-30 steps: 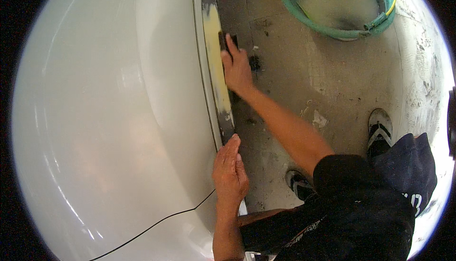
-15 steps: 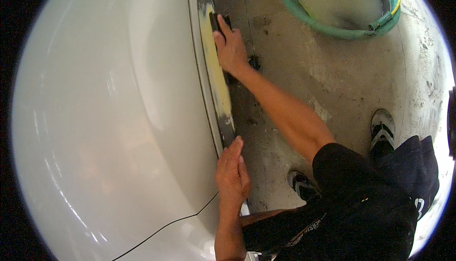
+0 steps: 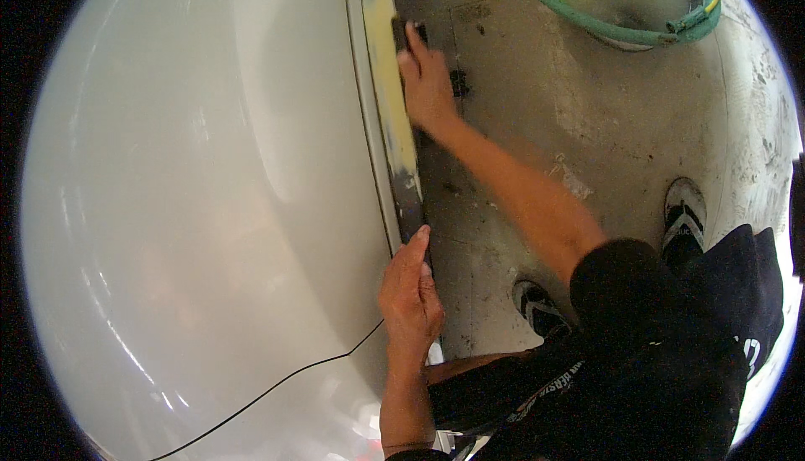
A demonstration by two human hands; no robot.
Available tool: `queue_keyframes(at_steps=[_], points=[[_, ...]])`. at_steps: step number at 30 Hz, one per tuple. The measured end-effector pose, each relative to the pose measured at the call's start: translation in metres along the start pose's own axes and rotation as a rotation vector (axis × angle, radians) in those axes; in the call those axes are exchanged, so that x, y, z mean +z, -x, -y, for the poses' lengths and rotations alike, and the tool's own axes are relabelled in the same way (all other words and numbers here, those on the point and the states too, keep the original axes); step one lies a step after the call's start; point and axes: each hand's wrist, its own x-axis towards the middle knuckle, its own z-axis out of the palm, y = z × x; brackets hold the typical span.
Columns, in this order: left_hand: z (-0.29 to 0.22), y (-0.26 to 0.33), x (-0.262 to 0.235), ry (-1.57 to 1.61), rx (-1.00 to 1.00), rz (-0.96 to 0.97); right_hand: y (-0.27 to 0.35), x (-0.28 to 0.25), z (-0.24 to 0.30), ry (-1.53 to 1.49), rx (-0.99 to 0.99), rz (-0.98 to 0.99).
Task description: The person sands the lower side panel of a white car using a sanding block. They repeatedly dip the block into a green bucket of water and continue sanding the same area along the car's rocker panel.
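Yellow filler [image 3: 386, 75], white bodywork [image 3: 210, 168] and stained floor [image 3: 537, 67] suggest a vehicle workshop.

The person's right hand [image 3: 429, 88] is curled in a grip, index finger [image 3: 414, 39] stretched ahead, thumb [image 3: 407, 64] just left of it. Behind the grip, I see the right forearm [image 3: 520, 180] slanting back and rightward. Nearer the body, the left hand [image 3: 411, 297] points toward the grip, fingers [image 3: 412, 251] straight, left forearm [image 3: 407, 406] directly behind.

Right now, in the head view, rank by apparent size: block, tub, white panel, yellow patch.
1. White panel
2. Tub, cut off by the top edge
3. Yellow patch
4. Block, partly hidden by the right hand
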Motion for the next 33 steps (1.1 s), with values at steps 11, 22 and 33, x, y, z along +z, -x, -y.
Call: queue_keyframes(at_steps=[11, 22, 33], points=[[0.014, 0.021, -0.008, 0.076, -0.029, -0.061, 0.082, 0.001, 0.006, 0.110, -0.096, 0.004], [0.004, 0.030, -0.011, 0.075, 0.025, -0.109, 0.067, -0.005, -0.004, 0.082, 0.145, -0.016], [0.005, 0.046, -0.010, 0.053, 0.065, -0.076, 0.087, 0.000, -0.003, 0.194, 0.108, -0.011]])
